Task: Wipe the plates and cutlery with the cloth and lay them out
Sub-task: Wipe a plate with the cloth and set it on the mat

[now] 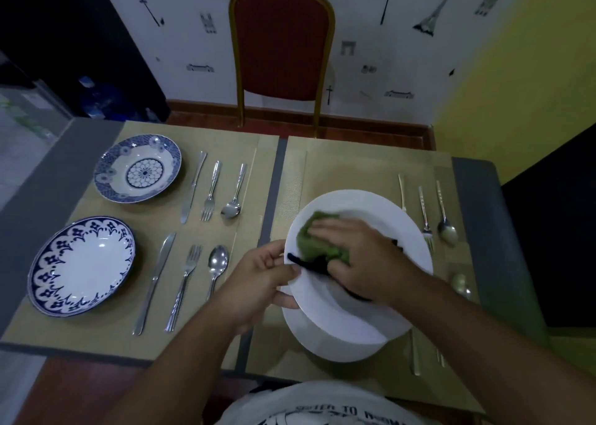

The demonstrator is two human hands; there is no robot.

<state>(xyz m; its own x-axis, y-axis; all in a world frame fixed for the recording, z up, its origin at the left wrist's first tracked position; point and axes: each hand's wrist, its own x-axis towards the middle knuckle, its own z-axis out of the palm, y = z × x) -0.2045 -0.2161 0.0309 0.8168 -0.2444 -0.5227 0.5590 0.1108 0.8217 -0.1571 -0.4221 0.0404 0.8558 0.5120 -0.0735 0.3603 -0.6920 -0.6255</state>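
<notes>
A plain white plate (371, 208) is held tilted above the right placemat. My left hand (261, 279) grips its left rim, thumb on top and fingers underneath. My right hand (361, 257) presses a green cloth (317, 239) with a black edge onto the plate's face. A second white plate (335, 344) lies under it on the mat. On the left mat stand two blue-patterned plates (138, 168) (84, 265), each with a knife (154, 282), fork (183, 287) and spoon (216, 268) beside it.
More cutlery lies on the right mat: a knife (401, 192), a fork (425, 218), a spoon (446, 228), and further pieces near the front edge (416, 357). A red chair (282, 44) stands behind the grey table (477, 215). The yellow wall is at right.
</notes>
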